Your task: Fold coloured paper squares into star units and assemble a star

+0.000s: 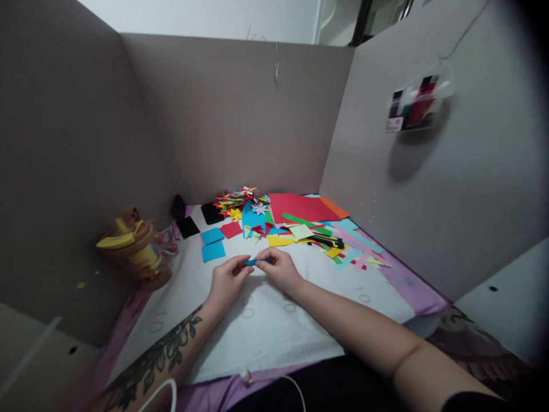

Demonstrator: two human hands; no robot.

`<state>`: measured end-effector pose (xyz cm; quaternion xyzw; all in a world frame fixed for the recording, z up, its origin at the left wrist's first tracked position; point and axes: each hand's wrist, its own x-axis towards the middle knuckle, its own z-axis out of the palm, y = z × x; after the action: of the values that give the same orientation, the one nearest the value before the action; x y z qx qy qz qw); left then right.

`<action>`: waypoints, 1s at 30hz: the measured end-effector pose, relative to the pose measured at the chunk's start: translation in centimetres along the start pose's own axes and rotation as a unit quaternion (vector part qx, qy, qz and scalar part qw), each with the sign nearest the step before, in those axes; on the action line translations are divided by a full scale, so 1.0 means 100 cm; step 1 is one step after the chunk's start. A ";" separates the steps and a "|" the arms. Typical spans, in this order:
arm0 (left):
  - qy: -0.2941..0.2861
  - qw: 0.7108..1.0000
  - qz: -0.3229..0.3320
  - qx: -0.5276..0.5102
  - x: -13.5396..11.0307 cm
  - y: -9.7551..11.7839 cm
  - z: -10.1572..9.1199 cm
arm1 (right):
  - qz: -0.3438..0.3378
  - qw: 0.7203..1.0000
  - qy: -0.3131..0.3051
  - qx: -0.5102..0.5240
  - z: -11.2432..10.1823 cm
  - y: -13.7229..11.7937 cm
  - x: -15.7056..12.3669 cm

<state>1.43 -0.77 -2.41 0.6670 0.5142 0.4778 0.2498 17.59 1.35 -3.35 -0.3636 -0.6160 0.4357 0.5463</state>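
Note:
My left hand (pixel 228 280) and my right hand (pixel 279 270) meet over the white mat (pixel 266 326), both pinching a small folded blue paper piece (pixel 256 261) between fingertips. The piece is held just above the mat. Two blue paper squares (pixel 213 244) lie flat just beyond my left hand. A red square (pixel 231 229) lies behind them.
A heap of coloured paper sheets and scraps (pixel 309 223) with a yellow-black cutter (pixel 328 240) fills the far right. Folded paper stars (pixel 235 201) pile at the back. A brown jar with yellow lid (pixel 135 249) stands left. Grey partition walls enclose the desk. A white cable (pixel 266 380) runs along the near edge.

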 end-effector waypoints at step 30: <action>-0.015 0.981 -0.117 -0.157 0.004 0.005 0.003 | -0.009 0.997 0.010 0.081 0.006 -0.003 -0.003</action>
<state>1.98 -0.50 -1.95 0.5621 0.5037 0.5098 0.4129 17.02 0.85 -3.16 -0.3170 -0.5767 0.4755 0.5838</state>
